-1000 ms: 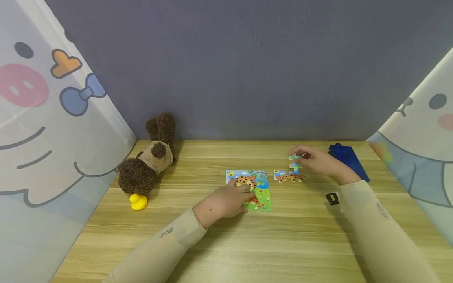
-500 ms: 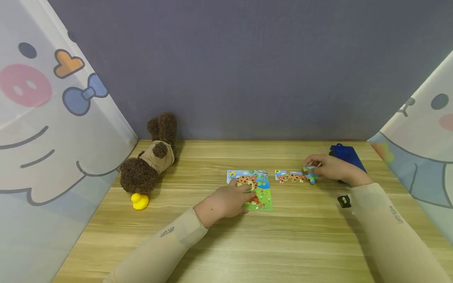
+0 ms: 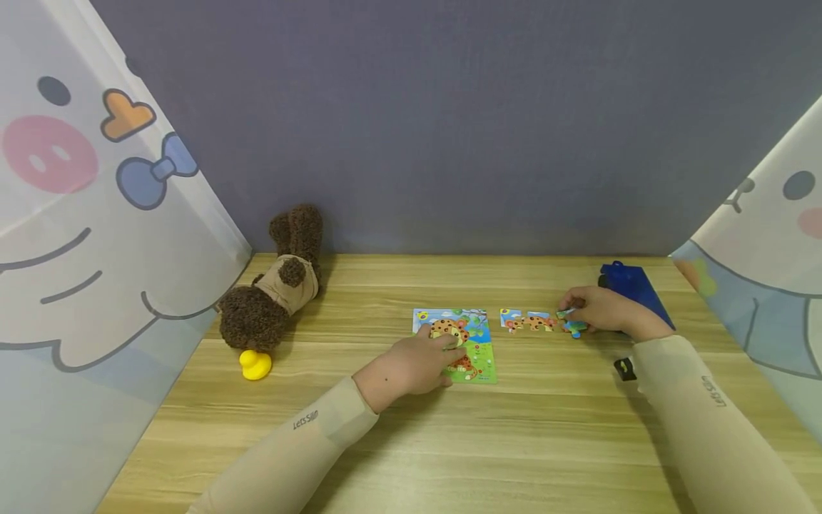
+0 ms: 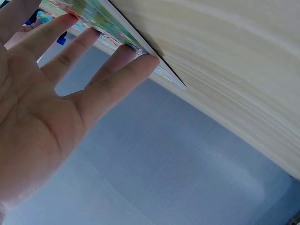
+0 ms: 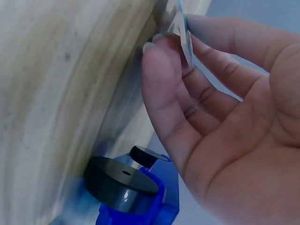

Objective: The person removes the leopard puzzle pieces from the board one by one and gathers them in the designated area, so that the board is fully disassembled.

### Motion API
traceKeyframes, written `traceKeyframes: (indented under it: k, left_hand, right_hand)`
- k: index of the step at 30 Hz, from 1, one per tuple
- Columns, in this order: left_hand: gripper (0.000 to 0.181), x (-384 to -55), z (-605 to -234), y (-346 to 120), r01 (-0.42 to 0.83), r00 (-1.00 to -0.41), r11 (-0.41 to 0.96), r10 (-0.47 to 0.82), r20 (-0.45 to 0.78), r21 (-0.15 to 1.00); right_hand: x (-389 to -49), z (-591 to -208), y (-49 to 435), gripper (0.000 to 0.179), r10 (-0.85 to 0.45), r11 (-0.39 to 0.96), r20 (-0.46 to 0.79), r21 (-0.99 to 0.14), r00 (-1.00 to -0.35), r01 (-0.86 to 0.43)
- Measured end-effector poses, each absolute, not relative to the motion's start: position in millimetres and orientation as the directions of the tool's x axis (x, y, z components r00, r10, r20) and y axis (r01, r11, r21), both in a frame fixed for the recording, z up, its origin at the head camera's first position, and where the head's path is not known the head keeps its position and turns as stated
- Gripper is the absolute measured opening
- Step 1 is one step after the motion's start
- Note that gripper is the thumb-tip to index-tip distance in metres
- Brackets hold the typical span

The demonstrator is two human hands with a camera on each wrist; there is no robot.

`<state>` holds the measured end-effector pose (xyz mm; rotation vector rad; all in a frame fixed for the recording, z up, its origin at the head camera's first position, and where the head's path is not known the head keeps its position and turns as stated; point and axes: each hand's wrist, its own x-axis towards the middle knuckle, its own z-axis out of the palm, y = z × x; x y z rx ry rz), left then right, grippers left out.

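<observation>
Grey wall (image 3: 411,128) and cartoon panels (image 3: 58,285) enclose the wood-grain table (image 3: 449,450), where I see the right hand (image 3: 602,311) pinch a puzzle piece (image 3: 574,326) beside other pieces (image 3: 539,323) — the left hand (image 3: 416,364), fingers spread, rests on the picture card (image 3: 480,359).

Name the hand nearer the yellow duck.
Left: the left hand rests on the picture card, right of the yellow duck; the right hand pinches a puzzle piece, farther right.
</observation>
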<state>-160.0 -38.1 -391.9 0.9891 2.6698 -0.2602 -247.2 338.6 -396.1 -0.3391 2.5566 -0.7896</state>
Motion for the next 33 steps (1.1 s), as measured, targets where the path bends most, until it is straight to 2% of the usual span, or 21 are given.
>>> traceKeyframes:
  k: [11,26,33]
  left_hand:
    - [0.064,-160.2,-392.3,-37.6,0.651,-0.726,0.758,0.604,-0.329,-0.042]
    - [0.064,-161.4,-393.9,-37.1,0.655,-0.727,0.753,0.608,-0.319,-0.057]
    - [0.062,-166.6,-391.3,-36.3,0.669,-0.708,0.742,0.617,-0.343,-0.047]
  right_hand:
    - [-243.8,-394.9,336.3,0.027,-0.29,0.836,-0.317,-0.543,-0.903,-0.078]
    - [-245.3,-400.0,338.6,0.027,-0.291,0.855,-0.304,-0.509,-0.907,-0.103]
    - [-244.6,-402.3,338.6,0.027,-0.308,0.842,-0.288,-0.526,-0.907,-0.119]
